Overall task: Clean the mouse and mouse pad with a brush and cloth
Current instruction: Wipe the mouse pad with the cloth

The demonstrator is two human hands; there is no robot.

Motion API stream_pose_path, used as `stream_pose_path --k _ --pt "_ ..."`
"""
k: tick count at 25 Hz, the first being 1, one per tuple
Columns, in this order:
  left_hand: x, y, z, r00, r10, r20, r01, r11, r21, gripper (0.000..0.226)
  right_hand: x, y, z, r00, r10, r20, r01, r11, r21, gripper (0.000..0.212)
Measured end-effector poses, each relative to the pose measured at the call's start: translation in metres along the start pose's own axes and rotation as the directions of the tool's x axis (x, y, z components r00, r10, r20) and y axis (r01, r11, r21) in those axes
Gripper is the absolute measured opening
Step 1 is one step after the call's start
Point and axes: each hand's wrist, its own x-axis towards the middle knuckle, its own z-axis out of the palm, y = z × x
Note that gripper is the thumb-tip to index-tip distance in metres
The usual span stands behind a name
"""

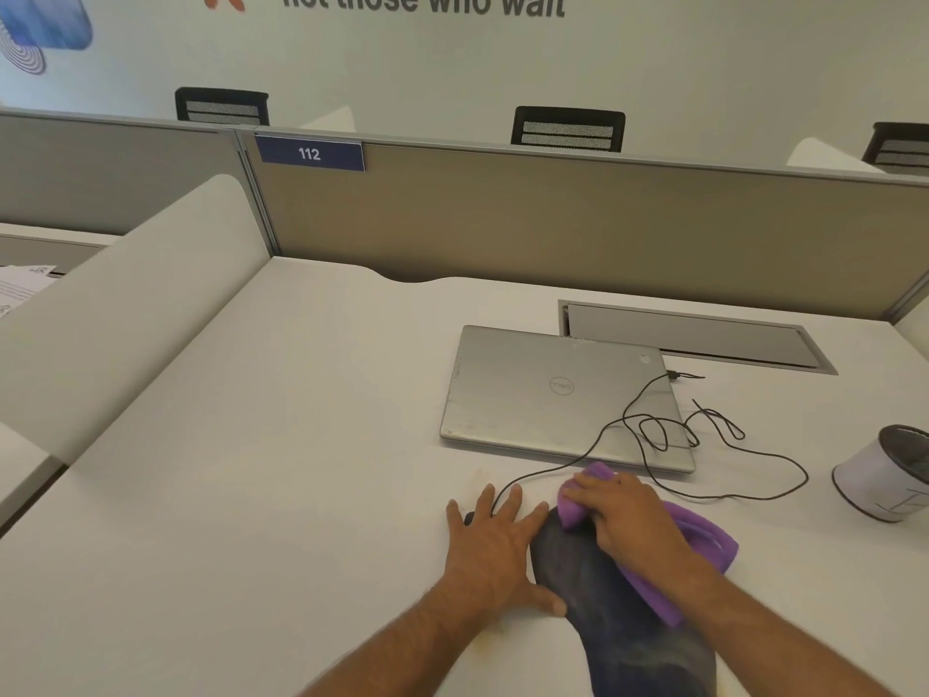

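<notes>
You're at a white desk in an open office, walled off by a beige partition with a blue tag reading 112. Chair backs show above the partition.

Your left hand lies flat with fingers spread on the desk, its thumb touching the left edge of the dark pad. Something small and dark peeks out from under its fingers, where the black cable ends; it may be the mouse, but you can't tell from here.

Your right hand presses down on a purple cloth, fingers curled over it, at the far end of the pad. The cloth trails back along the pad's right edge.

A closed silver laptop lies just beyond your hands, with the cable looped over its right corner and across the desk. A white cup stands near the right edge, and a grey hatch is set into the desk behind the laptop.
</notes>
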Motion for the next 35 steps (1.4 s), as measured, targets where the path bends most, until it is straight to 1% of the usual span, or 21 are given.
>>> stream_pose_path --k 2,3,6,9,10,12,14,15,16,17,18,20,21,23,24,25,27,28,29,32,35 --pt "0.001 0.001 0.000 1.000 0.006 0.013 -0.006 1.000 0.021 0.110 -0.005 0.005 -0.004 0.999 0.012 -0.037 -0.008 0.995 0.104 0.045" --pt "0.001 0.001 -0.001 1.000 0.007 0.017 -0.008 1.000 0.028 0.109 -0.009 0.004 -0.006 0.999 -0.024 -0.036 0.027 0.995 0.101 0.043" --pt "0.003 0.002 -0.006 1.000 0.015 0.019 -0.015 0.999 0.049 0.108 -0.030 -0.007 -0.004 0.984 -0.162 0.070 0.167 0.983 -0.073 0.042" --pt "0.002 0.003 -0.006 1.000 0.000 0.026 -0.001 0.998 0.059 0.110 -0.050 -0.013 0.001 0.938 -0.300 0.175 0.331 0.925 -0.189 0.051" --pt "0.002 0.003 -0.007 0.999 -0.001 0.034 -0.001 0.998 0.061 0.111 -0.055 -0.013 0.000 0.915 -0.322 0.244 0.365 0.918 -0.155 0.052" --pt "0.002 0.002 -0.008 0.999 0.003 0.052 -0.006 0.998 0.059 0.109 -0.061 -0.008 -0.007 0.879 -0.375 0.296 0.408 0.911 -0.057 0.050" --pt "0.003 0.001 -0.013 0.997 0.012 0.072 -0.016 0.998 0.053 0.098 -0.058 -0.003 -0.018 0.873 -0.371 0.316 0.376 0.925 0.045 0.048" --pt "0.004 0.000 -0.016 0.997 0.015 0.070 -0.019 0.998 0.054 0.089 -0.055 -0.004 -0.023 0.882 -0.377 0.283 0.364 0.926 0.099 0.048" --pt "0.006 0.000 -0.017 0.998 0.013 0.062 -0.016 0.998 0.055 0.080 -0.054 -0.005 -0.025 0.890 -0.377 0.257 0.360 0.926 0.113 0.047" --pt "0.006 0.000 -0.017 0.999 0.007 0.054 -0.010 0.998 0.054 0.074 -0.053 -0.008 -0.022 0.896 -0.385 0.221 0.378 0.923 0.073 0.046" --pt "0.007 0.001 -0.016 0.999 0.003 0.050 -0.005 0.999 0.051 0.071 -0.055 -0.010 -0.012 0.896 -0.390 0.211 0.401 0.916 -0.008 0.047" --pt "0.007 0.002 -0.012 0.999 -0.003 0.042 0.002 0.999 0.041 0.069 -0.067 -0.017 0.005 0.886 -0.394 0.247 0.426 0.900 -0.092 0.052" --pt "0.007 0.002 -0.010 0.999 -0.006 0.038 0.005 0.999 0.039 0.069 -0.071 -0.018 0.008 0.867 -0.412 0.280 0.454 0.885 -0.102 0.053" --pt "0.008 0.002 -0.009 0.999 -0.010 0.034 0.009 0.999 0.035 0.069 -0.072 -0.013 -0.013 0.827 -0.423 0.371 0.471 0.881 -0.047 0.048" --pt "0.008 0.002 -0.010 0.999 -0.013 0.038 0.012 0.999 0.031 0.069 -0.070 -0.010 -0.027 0.824 -0.394 0.407 0.439 0.898 -0.020 0.045" --pt "0.008 0.003 -0.011 0.999 -0.015 0.040 0.014 1.000 0.027 0.069 -0.064 -0.009 -0.037 0.843 -0.362 0.398 0.398 0.917 -0.008 0.042" --pt "0.008 0.004 -0.012 0.999 -0.013 0.042 0.012 1.000 0.025 0.069 -0.049 -0.010 -0.047 0.907 -0.332 0.259 0.353 0.935 -0.037 0.041" --pt "0.008 0.004 -0.013 0.999 -0.015 0.040 0.013 1.000 0.028 0.069 -0.038 -0.013 -0.046 0.924 -0.318 0.211 0.338 0.939 -0.066 0.041" --pt "0.007 0.004 -0.013 0.999 -0.018 0.040 0.017 0.999 0.028 0.069 -0.028 -0.016 -0.041 0.930 -0.305 0.203 0.330 0.939 -0.097 0.042" --pt "0.006 0.005 -0.013 0.999 -0.020 0.041 0.019 0.999 0.029 0.069 -0.010 -0.021 -0.026 0.935 -0.256 0.246 0.300 0.940 -0.164 0.045" --pt "0.007 0.002 -0.012 0.999 -0.018 0.038 0.016 0.999 0.048 0.070 -0.011 -0.004 -0.028 0.944 -0.230 0.236 0.274 0.945 -0.176 0.047"
